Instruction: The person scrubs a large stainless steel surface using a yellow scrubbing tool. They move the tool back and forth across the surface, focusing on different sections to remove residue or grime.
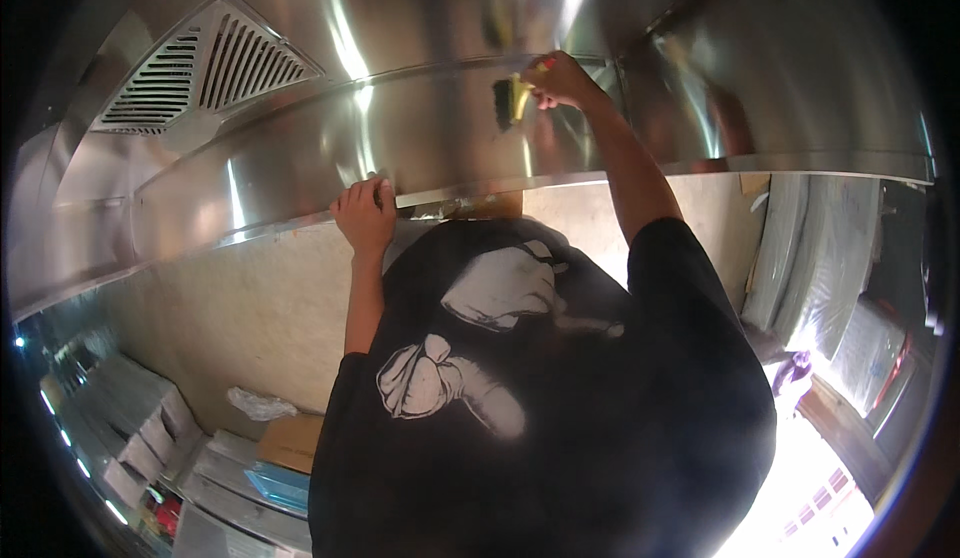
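My right hand point(562, 80) is closed around the yellow handle of a brush point(504, 106), with a bit of red showing by the fingers. The brush's dark bristles point left, close to the wall of a large stainless steel basin point(430, 108); whether they touch it, I cannot tell. At the basin's near edge, my left hand point(364, 216) grips the steel rim with its fingers curled over it. Shiny streaks and dark reflections run across the metal.
A slotted metal grille point(205, 70) sits in the steel at the far left. Below left are a cardboard box point(290, 442), a blue item point(278, 486) and crumpled clear plastic point(260, 404). Plastic-wrapped panels point(825, 248) lean at the right.
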{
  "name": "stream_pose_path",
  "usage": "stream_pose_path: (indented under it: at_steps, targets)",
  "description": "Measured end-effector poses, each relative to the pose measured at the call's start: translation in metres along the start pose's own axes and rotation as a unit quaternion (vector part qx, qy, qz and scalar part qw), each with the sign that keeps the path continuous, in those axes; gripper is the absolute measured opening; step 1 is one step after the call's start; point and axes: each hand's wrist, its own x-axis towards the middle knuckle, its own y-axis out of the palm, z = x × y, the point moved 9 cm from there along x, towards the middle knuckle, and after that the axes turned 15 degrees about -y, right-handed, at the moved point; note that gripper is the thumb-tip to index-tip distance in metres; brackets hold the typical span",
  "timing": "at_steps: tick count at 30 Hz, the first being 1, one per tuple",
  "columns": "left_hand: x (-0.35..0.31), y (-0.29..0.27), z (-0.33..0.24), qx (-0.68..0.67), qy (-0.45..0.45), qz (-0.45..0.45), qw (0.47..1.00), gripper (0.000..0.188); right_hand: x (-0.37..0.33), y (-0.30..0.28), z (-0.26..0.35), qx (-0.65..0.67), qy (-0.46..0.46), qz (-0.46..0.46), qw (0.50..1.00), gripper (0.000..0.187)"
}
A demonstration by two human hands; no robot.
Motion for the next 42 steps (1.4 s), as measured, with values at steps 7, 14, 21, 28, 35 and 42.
stream_pose_path:
  at_steps: [7,14,21,28,35,42]
  targets:
    - [0.001,0.012,0.002,0.095,-0.014,0.038,0.995,0.029,0.004,0.035,0.024,0.176,-0.099,-0.031,0.979,0.028]
    - [0.003,0.005,-0.005,0.067,0.015,0.065,0.996,0.033,0.004,0.099,-0.005,0.274,-0.076,-0.191,0.940,0.025]
    - [0.004,0.002,-0.003,0.041,-0.004,0.086,0.995,0.034,-0.049,-0.005,-0.044,0.192,-0.034,-0.253,0.948,0.023]
    - [0.006,0.005,-0.002,0.050,-0.009,0.101,0.994,0.034,-0.038,0.037,-0.021,0.299,-0.102,-0.362,0.877,0.026]
    - [0.010,0.001,-0.006,0.041,0.020,0.064,0.997,0.030,-0.072,0.002,-0.051,0.135,-0.056,-0.391,0.909,0.029]
    - [0.006,-0.001,-0.005,0.037,0.029,-0.001,0.999,0.025,-0.076,-0.031,-0.058,0.233,-0.102,-0.406,0.878,0.029]
